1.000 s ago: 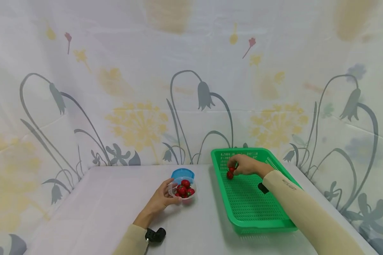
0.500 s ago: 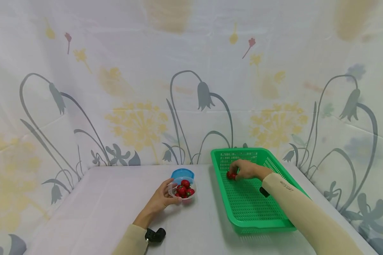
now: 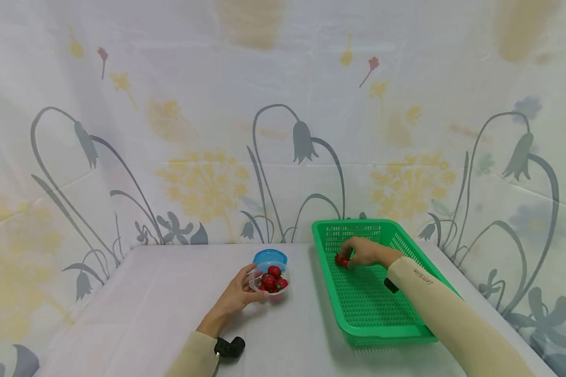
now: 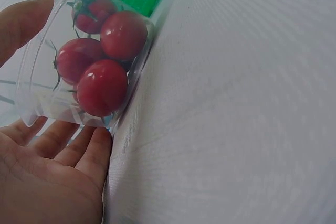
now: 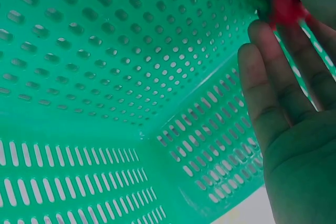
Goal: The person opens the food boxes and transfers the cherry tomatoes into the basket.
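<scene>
My left hand (image 3: 238, 294) holds a clear plastic container (image 3: 253, 281) on the table, thumb on its near side and fingers on its far side. Several red cherry tomatoes (image 4: 104, 87) with green stems lie inside. Directly behind the container is a blue lid (image 3: 270, 256); whether the two are joined I cannot tell. In the far left part of a green basket (image 3: 374, 298), my right hand (image 3: 364, 252) pinches a red cherry tomato (image 5: 286, 1) between thumb and fingers, blurred in the right wrist view. Another tomato (image 3: 338, 258) shows beside the fingertips in the head view.
The basket's perforated walls (image 5: 205, 145) rise around my right hand. A white cloth (image 3: 160, 314) covers the table, and a flower-printed curtain (image 3: 217, 131) hangs behind it. A strip of table separates the container from the basket.
My right hand has lowered slightly and shifted a little to the right inside the basket, the tomato by its fingers moving down too. My left hand and the container have stayed put.
</scene>
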`<action>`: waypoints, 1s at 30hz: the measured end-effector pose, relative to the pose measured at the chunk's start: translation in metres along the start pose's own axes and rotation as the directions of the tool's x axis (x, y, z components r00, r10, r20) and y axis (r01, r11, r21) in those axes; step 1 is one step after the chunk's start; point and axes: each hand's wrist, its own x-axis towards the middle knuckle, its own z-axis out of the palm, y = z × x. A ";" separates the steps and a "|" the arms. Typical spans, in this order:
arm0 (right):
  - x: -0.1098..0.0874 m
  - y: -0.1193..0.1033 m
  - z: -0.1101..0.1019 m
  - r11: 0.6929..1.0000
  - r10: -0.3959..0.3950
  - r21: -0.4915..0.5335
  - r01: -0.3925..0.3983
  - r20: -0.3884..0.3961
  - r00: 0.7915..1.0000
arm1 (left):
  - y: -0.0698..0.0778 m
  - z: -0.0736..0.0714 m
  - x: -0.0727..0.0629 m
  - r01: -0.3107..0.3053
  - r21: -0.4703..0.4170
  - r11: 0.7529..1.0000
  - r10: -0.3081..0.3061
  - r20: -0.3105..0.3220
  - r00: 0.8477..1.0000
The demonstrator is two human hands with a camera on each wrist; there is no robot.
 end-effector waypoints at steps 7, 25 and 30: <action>0.001 0.000 -0.002 1.000 -0.003 -0.018 0.003 -0.009 1.000 | 0.001 -0.001 0.000 -0.001 -0.003 1.000 0.001 -0.003 1.000; -0.002 -0.026 -0.024 0.993 -0.075 0.077 0.084 -0.123 0.990 | 0.001 0.000 0.000 0.002 -0.014 1.000 -0.002 0.002 1.000; 0.002 -0.045 -0.028 0.989 -0.099 0.091 0.113 -0.149 0.984 | -0.001 0.000 0.001 -0.004 -0.025 1.000 0.004 0.008 1.000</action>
